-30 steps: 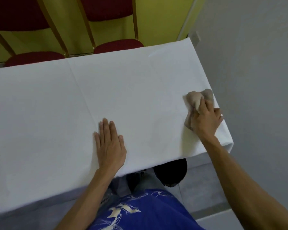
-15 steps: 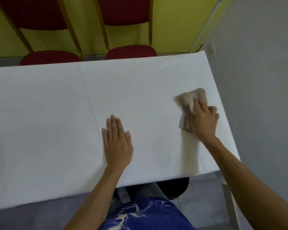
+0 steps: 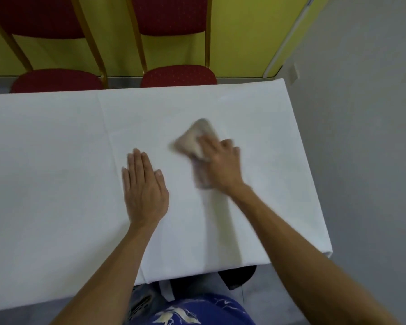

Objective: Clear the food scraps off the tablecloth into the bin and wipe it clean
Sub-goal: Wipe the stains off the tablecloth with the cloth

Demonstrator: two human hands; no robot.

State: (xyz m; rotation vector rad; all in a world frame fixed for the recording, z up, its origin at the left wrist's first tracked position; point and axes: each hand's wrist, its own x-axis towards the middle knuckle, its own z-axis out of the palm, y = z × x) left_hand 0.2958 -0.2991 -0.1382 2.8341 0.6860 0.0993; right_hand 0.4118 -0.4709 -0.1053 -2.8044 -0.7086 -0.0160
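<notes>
A white tablecloth [image 3: 56,148] covers the table in front of me; I see no food scraps on it. My right hand [image 3: 223,165] presses a crumpled beige cloth [image 3: 195,139] onto the tablecloth right of centre, and both are blurred by motion. My left hand [image 3: 144,188] lies flat on the tablecloth, fingers together, just left of the cloth, holding nothing. A black bin [image 3: 238,275] shows partly under the table's near edge, below my right forearm.
Two red chairs [image 3: 178,73] with gold frames stand behind the table's far edge against a yellow wall. A grey wall [image 3: 361,137] runs close along the table's right end. My blue patterned clothing [image 3: 197,310] is at the bottom.
My right hand has slid the beige cloth leftward from near the table's right edge toward the middle. The left hand stays flat in place. The camera view has shifted.
</notes>
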